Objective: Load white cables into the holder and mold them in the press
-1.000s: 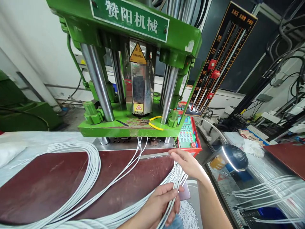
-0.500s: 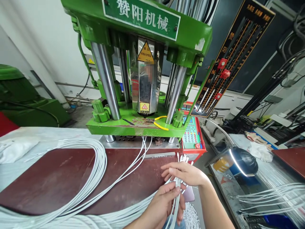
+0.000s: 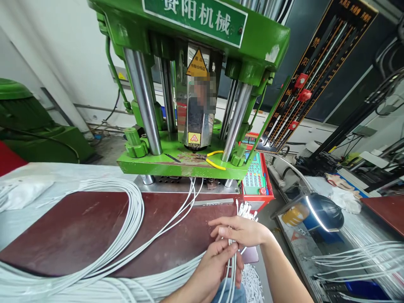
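Note:
A bundle of thin white cables (image 3: 232, 269) runs down between my hands toward my lap. My left hand (image 3: 217, 261) pinches the cables between thumb and fingers. Just above it, my right hand (image 3: 244, 231) curls loosely around the same bundle, its index finger stretched to the left. Small white connector ends (image 3: 246, 210) stick out past the right hand. Parts of the cables are hidden behind both palms. Several more cables (image 3: 176, 219) lead from under the green press (image 3: 186, 166) across the dark red board (image 3: 85, 227).
A large coil of white cables (image 3: 135, 214) lies on the left of the board. Yellow-handled pliers (image 3: 216, 164) rest on the press bed. A red control panel (image 3: 257, 176) stands behind my right hand. White scraps (image 3: 252, 282) lie below. A lamp (image 3: 325, 212) is at right.
My hands and the cable bundle have shifted slightly left. The right hand sits a little closer over the left fingers. The camera view has tilted slightly.

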`<state>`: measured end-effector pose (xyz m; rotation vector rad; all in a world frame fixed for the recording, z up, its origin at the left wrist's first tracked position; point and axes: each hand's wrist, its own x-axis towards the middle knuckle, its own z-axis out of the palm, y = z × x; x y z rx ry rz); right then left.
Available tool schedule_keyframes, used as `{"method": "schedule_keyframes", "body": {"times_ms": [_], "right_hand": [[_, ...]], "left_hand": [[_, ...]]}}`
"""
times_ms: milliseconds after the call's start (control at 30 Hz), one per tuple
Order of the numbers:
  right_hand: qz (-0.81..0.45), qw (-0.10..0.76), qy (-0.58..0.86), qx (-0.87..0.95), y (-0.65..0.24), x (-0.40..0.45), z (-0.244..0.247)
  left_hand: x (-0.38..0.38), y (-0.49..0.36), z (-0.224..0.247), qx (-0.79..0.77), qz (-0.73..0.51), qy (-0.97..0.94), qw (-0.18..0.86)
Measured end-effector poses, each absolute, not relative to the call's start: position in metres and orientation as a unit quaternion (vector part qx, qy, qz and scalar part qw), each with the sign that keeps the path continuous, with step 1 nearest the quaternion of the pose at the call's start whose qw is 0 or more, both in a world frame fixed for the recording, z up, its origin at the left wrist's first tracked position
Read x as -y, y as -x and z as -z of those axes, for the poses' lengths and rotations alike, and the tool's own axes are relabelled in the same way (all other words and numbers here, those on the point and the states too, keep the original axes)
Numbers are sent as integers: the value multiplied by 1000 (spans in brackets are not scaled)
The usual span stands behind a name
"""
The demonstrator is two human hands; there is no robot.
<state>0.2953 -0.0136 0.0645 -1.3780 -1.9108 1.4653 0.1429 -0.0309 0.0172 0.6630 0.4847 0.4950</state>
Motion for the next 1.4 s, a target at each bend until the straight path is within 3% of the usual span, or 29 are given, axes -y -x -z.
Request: {"method": "schedule_keyframes", "body": {"times_ms": [100,267,333,433,533,767,1133,1400], "right_hand": [[-508,252,473,674,-292,13,-63],[-524,233,469,672,-292,5,-61],[-436,242,532,685,-291,0,-56],[-226,134,622,737,-290,-5,-44],[-138,71,659,736,-295,0,-29],[-102,34,691,715,-305,5,-25],[-29,88,647,757,-283,-59,-5],[-40,89,657,747,-285,-22,-27]], "left_hand": [[29,-141,-14,-228,-241,-320,887],[28,-136,-5,-252,-234,-333,878],[27,-131,-2,-267,-232,-335,873],[24,-118,-3,-290,-249,-337,861],[20,-106,-7,-312,-269,-337,847],[12,-103,-7,-315,-298,-331,838],[13,-102,-9,-315,-300,-357,827],[14,-104,-6,-325,-296,-383,812]]}}
